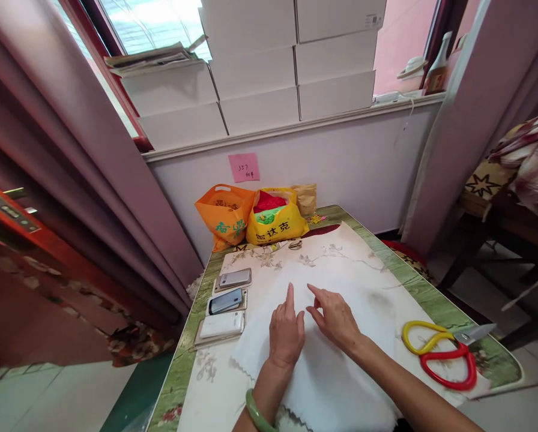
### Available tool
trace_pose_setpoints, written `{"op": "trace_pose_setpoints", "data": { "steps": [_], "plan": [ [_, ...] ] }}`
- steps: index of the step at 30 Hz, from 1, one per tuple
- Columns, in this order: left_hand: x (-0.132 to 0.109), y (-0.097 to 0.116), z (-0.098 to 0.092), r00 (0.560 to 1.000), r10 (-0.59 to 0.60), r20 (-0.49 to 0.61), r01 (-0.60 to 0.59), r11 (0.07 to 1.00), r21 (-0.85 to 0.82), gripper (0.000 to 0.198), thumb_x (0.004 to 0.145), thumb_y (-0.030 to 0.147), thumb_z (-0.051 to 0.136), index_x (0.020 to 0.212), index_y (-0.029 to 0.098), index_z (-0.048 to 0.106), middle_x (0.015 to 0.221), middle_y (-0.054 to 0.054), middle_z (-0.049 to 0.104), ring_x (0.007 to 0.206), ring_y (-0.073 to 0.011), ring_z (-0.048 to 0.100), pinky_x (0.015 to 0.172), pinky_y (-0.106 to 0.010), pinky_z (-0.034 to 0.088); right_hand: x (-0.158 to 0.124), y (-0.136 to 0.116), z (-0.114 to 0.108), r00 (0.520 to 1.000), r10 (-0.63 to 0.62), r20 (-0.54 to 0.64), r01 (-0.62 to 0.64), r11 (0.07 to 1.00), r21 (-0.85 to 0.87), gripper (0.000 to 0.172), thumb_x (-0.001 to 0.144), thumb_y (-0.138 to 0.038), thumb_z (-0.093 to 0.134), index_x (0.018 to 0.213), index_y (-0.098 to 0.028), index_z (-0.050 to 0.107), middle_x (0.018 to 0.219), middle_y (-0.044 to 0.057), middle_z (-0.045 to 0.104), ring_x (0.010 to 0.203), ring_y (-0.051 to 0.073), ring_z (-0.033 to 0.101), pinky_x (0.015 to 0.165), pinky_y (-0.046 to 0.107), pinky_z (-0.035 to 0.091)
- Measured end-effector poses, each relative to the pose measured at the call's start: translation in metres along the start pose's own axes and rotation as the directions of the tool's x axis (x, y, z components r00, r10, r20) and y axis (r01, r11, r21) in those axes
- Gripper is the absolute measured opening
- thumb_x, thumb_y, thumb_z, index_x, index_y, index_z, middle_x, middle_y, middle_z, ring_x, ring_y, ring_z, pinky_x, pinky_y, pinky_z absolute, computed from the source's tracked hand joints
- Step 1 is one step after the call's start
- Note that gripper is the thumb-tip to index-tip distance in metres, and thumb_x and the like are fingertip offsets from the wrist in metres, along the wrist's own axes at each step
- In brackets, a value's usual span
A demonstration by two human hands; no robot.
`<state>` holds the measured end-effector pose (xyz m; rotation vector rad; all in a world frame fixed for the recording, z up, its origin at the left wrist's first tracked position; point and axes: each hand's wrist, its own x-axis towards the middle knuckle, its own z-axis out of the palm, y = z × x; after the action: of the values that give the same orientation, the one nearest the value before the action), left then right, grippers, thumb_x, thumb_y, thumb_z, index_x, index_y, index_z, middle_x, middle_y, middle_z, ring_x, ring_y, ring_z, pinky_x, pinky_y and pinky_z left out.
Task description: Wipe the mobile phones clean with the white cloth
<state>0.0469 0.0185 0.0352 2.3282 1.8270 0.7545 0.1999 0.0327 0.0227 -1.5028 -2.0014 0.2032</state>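
A white cloth [341, 372] with a zigzag edge lies flat on the table in front of me. My left hand [286, 329] rests on it with the index finger stretched forward and the other fingers curled under. My right hand [334, 317] lies just to its right, index finger pointing left across the cloth, fingers loosely bent. Neither hand holds anything. A green bangle [256, 413] sits on my left wrist.
Three phones [226, 301] lie in a column at the cloth's left. Scissors [444, 351] with yellow and red handles lie at the right. An orange bag [224, 217], a yellow bag [275, 223] and a small brown pouch [305, 198] stand at the table's far end. White boxes [260, 66] fill the windowsill.
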Motion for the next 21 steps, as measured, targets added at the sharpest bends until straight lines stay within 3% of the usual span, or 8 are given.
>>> {"op": "trace_pose_setpoints", "data": {
  "steps": [2,6,10,15,17,19,21],
  "plan": [
    [0.012,0.008,-0.016,0.999,-0.045,0.004,0.045,0.999,0.012,0.071,0.087,0.022,0.046,0.152,0.015,0.018,0.091,-0.007,0.069,0.085,-0.0223,0.064,0.079,-0.035,0.05,0.016,-0.012,-0.018,0.999,-0.031,-0.043,0.031,1.0,-0.004,0.052,0.089,-0.028,0.052,0.14,-0.019,0.044,0.083,0.003,0.067,0.079,0.02,0.062,0.084,0.037,0.044],
    [0.026,0.02,-0.041,0.999,-0.046,0.0,0.046,0.999,-0.009,0.065,0.088,0.021,0.042,0.15,0.017,0.023,0.098,-0.008,0.071,0.089,-0.0228,0.066,0.078,-0.034,0.05,0.035,-0.033,-0.043,0.992,-0.071,-0.1,0.072,0.997,0.003,0.049,0.089,-0.027,0.053,0.137,-0.022,0.047,0.083,0.002,0.067,0.078,0.019,0.061,0.081,0.034,0.042],
    [0.016,0.018,-0.041,0.999,-0.008,0.05,0.008,1.0,0.0,0.055,0.087,0.019,0.041,0.143,0.02,0.039,0.114,-0.009,0.068,0.101,-0.0231,0.065,0.084,-0.034,0.051,0.022,-0.034,-0.036,0.994,-0.098,-0.056,0.098,0.995,-0.018,0.043,0.091,-0.027,0.048,0.134,-0.024,0.05,0.085,0.003,0.068,0.078,0.018,0.062,0.079,0.033,0.043],
    [0.0,0.01,-0.032,0.989,-0.065,0.133,0.057,0.996,0.065,0.047,0.088,0.02,0.042,0.134,0.019,0.049,0.115,-0.01,0.068,0.101,-0.0233,0.065,0.085,-0.035,0.049,0.001,-0.018,-0.019,0.999,-0.05,0.015,0.051,0.997,-0.058,0.033,0.093,-0.033,0.045,0.121,-0.024,0.06,0.084,0.004,0.068,0.074,0.018,0.063,0.078,0.033,0.044],
    [0.002,0.011,-0.036,0.989,-0.076,0.127,0.071,0.997,0.04,0.038,0.09,0.024,0.04,0.122,0.02,0.059,0.107,-0.01,0.07,0.097,-0.0235,0.065,0.083,-0.035,0.048,0.002,-0.017,-0.022,0.999,-0.027,0.028,0.028,0.999,-0.032,0.031,0.095,-0.038,0.042,0.109,-0.024,0.065,0.083,0.004,0.068,0.072,0.018,0.062,0.072,0.031,0.044],
    [0.008,0.015,-0.045,0.99,-0.092,0.109,0.096,0.995,-0.04,0.034,0.093,0.033,0.036,0.1,0.02,0.068,0.094,-0.009,0.071,0.088,-0.0231,0.066,0.078,-0.034,0.047,0.009,-0.02,-0.029,0.999,0.033,0.042,-0.035,0.998,0.043,0.039,0.096,-0.046,0.038,0.09,-0.024,0.069,0.077,0.003,0.067,0.066,0.017,0.061,0.063,0.028,0.04],
    [0.019,0.02,-0.056,0.983,-0.152,0.101,0.169,0.966,-0.195,0.052,0.095,0.048,0.028,0.075,0.02,0.067,0.076,-0.007,0.069,0.076,-0.0214,0.064,0.073,-0.033,0.046,0.021,-0.027,-0.038,0.988,0.136,0.075,-0.147,0.973,0.176,0.058,0.096,-0.057,0.028,0.069,-0.022,0.065,0.064,0.002,0.063,0.058,0.015,0.056,0.056,0.027,0.035]
  ]
}}
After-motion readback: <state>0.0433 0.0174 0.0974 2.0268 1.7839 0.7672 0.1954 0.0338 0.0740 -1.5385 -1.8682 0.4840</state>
